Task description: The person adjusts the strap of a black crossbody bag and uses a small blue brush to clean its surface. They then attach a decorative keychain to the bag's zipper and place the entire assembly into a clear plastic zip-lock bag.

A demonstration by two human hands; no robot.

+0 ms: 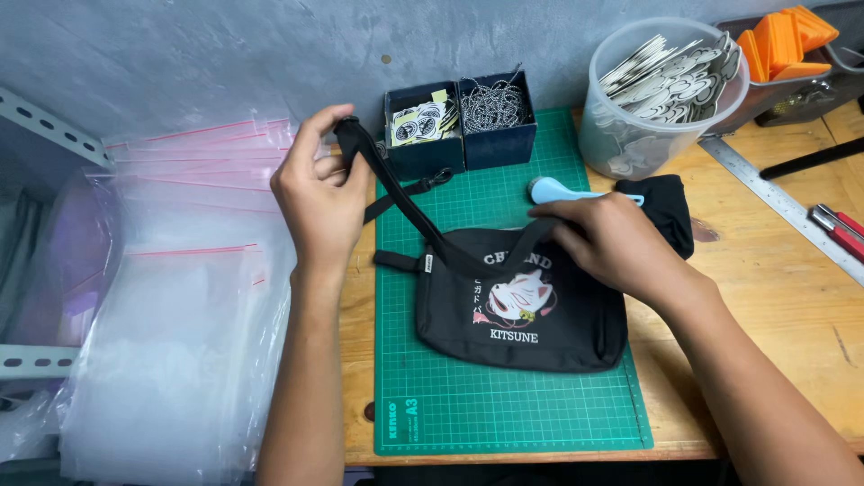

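On the green gridded cutting mat [504,405] lies a small black fabric bag [526,315], soft and rounded, printed with a white fox mask. Its flat woven strap [405,202] runs up and left. Slick clear zip bags [180,297] crowd the mat's left edge; two dark blue boxes [461,126] and a translucent tub [652,108] stand behind, leaving bare wood to the right. The left hand [319,193] pinches the strap's raised end, fingers closed around it. The right hand [612,243] presses the bag's top edge, fingers curled on the strap there.
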